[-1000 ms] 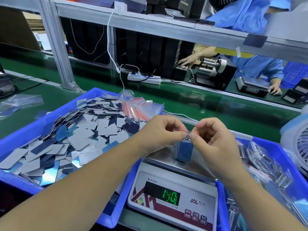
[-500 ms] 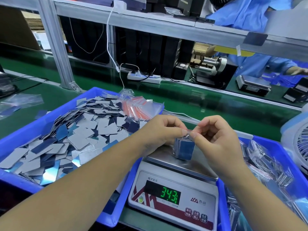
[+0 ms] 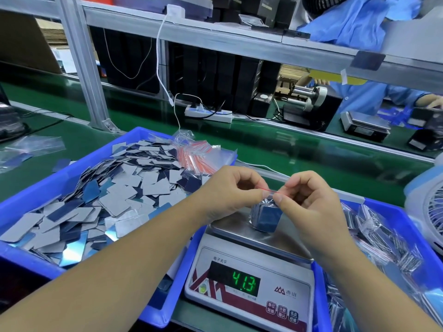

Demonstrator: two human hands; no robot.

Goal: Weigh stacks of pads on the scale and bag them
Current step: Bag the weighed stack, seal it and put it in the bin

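A small clear zip bag (image 3: 265, 217) filled with a stack of blue-grey pads stands on the steel pan of the white scale (image 3: 250, 276), whose green display reads 41.3. My left hand (image 3: 230, 191) and my right hand (image 3: 309, 200) each pinch the bag's red-striped top edge, one at each end, just above the pan. Loose grey and blue pads (image 3: 96, 202) fill the blue bin (image 3: 22, 195) on the left. A bundle of empty red-striped bags (image 3: 199, 155) lies at that bin's far corner.
A second blue bin (image 3: 412, 226) on the right holds several filled bags. A fan (image 3: 429, 207) stands at the far right. A white power strip (image 3: 208, 114) and cables lie on the green belt behind. Another person in blue works across the bench at another scale (image 3: 364, 123).
My hands have drawn slightly apart along the bag's top edge, showing the red strip between them. The scale reading rose from 14.0 through 34.3 to 41.3.
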